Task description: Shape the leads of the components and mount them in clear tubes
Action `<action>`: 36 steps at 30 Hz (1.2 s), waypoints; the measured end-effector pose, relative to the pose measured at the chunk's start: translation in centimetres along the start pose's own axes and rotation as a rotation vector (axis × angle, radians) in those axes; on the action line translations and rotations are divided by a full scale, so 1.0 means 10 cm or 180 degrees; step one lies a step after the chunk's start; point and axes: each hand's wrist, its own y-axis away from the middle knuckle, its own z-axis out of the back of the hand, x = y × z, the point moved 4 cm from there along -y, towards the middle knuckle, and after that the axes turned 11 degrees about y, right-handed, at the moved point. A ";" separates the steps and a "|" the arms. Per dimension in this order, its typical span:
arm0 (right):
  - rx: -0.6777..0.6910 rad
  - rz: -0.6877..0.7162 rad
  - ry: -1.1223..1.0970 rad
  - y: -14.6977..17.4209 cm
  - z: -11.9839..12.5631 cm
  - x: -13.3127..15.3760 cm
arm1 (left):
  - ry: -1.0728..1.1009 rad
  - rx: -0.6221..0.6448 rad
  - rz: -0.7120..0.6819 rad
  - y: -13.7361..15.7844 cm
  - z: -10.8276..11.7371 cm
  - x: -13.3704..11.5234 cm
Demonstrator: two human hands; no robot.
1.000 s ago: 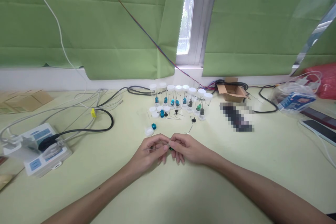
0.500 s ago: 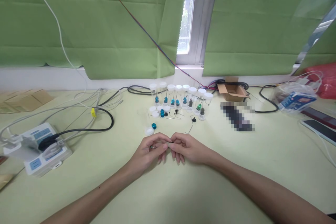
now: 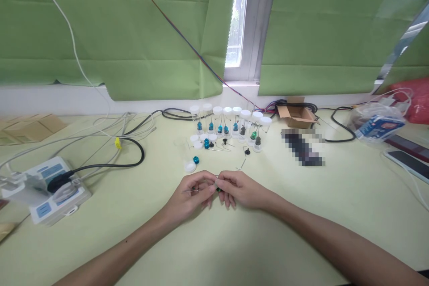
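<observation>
At the lower centre of the frame, the left hand pinches a metal rod and the right hand a small part, its green visible, unlike half a second earlier.

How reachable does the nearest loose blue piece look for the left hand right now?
Probably yes: the blue piece lies just beyond the left hand, with nothing visible between, though that hand seems occupied with a thin metal rod.

The left hand and right hand are showing bare, as are both forearms; a small spot is marking the left one. The thumbnails are looking short, though hard to make out.
</observation>
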 end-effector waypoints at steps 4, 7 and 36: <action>-0.0017 -0.0030 0.0060 0.00 0.00 -0.02 | -0.0105 0.0095 0.0020 0.00 -0.01 0.00; -0.0050 -0.0016 0.0077 0.01 0.00 -0.02 | -0.0173 0.0148 0.0024 0.01 -0.02 0.01; 0.0119 0.0087 -0.0185 -0.01 0.02 0.00 | 0.0124 -0.0061 -0.0021 0.00 0.04 0.05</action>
